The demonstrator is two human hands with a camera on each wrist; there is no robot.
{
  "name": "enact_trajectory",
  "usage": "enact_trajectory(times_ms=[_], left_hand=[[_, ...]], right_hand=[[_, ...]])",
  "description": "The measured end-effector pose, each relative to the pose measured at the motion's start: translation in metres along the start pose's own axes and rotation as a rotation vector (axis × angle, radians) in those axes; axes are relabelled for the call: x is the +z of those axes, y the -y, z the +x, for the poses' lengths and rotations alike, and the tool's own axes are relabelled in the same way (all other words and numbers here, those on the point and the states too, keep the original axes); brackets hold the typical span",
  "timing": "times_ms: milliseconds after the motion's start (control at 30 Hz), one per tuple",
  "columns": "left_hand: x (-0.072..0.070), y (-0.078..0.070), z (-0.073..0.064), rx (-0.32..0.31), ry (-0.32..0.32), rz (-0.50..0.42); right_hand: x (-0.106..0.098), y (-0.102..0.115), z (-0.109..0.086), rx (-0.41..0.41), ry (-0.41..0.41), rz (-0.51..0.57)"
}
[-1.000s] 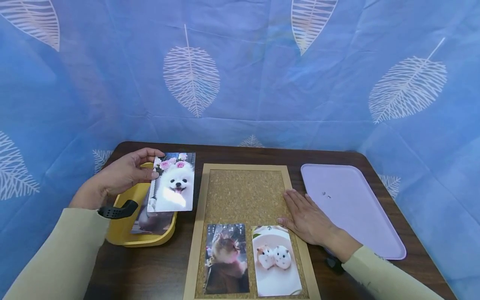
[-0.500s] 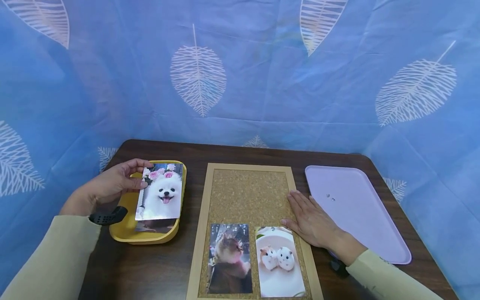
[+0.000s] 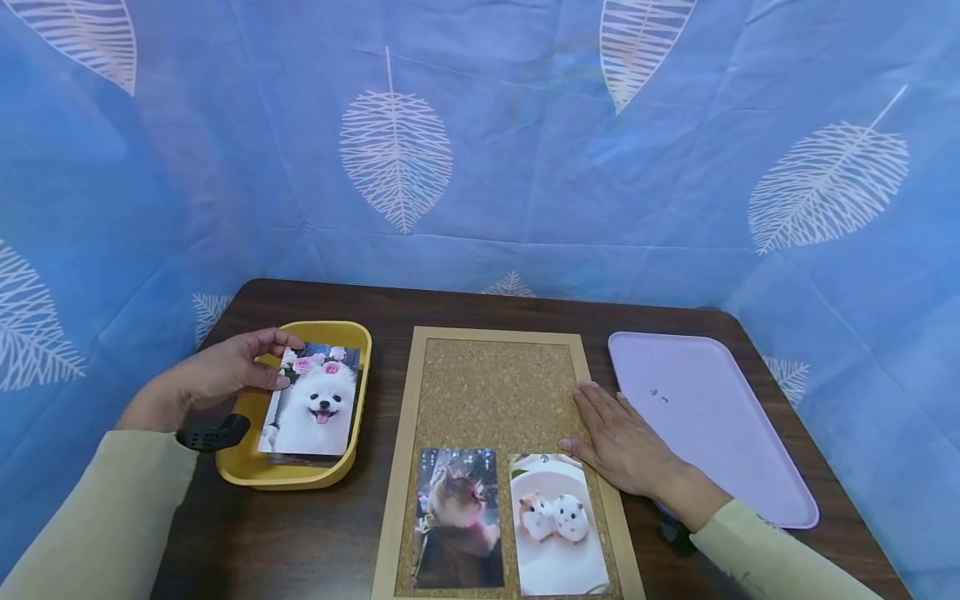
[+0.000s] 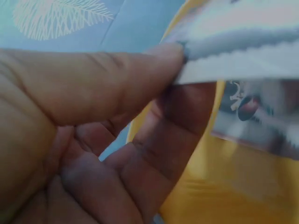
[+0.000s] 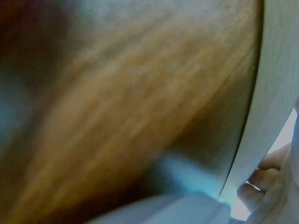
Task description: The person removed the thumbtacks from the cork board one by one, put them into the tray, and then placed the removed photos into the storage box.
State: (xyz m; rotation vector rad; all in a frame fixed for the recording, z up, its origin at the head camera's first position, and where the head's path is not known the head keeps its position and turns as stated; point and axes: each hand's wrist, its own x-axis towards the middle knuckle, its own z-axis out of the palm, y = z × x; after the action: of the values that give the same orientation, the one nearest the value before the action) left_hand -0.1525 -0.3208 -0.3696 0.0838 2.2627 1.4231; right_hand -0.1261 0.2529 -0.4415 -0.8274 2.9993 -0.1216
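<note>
My left hand (image 3: 228,371) pinches the left edge of a photo card (image 3: 318,412) with a white fluffy dog and pink flowers. The card is over a yellow tray (image 3: 300,478). Thumb and fingers hold its edge in the left wrist view, where another photo (image 4: 268,112) shows beneath. Flat on the right frame of a cork board (image 3: 491,383) rests my right hand (image 3: 626,450), fingers straight. On the board's lower half lie two photos: a cat-like animal (image 3: 457,517) at left and two hamsters (image 3: 558,521) at right, with a small pin at its top.
To the right lies a lilac tray (image 3: 720,433) bearing a few tiny pins (image 3: 660,397). Everything stands on a dark wooden table (image 3: 270,542), with a blue leaf-patterned cloth (image 3: 495,167) hanging behind and at the sides.
The dog photo has come left and down, from beside the yellow tray to low over it, still in my left hand's pinch. My right hand stays on the board's frame.
</note>
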Motion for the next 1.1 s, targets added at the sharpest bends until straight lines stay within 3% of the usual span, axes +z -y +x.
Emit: enact_trajectory(times_ms=[400,700,933,1100], left_hand=[[0.008,-0.003,0.004,-0.044,0.035,0.087],[0.010,-0.004,0.007,-0.061,0.035,0.127],[0.012,-0.008,0.008,-0.108,0.032,0.217],[0.014,-0.009,0.010,-0.138,0.018,0.232]], right_hand=[[-0.001,0.000,0.000,-0.006,-0.008,-0.003],[-0.001,0.000,-0.001,-0.007,-0.005,-0.003],[-0.002,0.000,-0.001,-0.012,-0.001,0.013],[-0.003,0.001,0.000,-0.012,-0.004,0.014]])
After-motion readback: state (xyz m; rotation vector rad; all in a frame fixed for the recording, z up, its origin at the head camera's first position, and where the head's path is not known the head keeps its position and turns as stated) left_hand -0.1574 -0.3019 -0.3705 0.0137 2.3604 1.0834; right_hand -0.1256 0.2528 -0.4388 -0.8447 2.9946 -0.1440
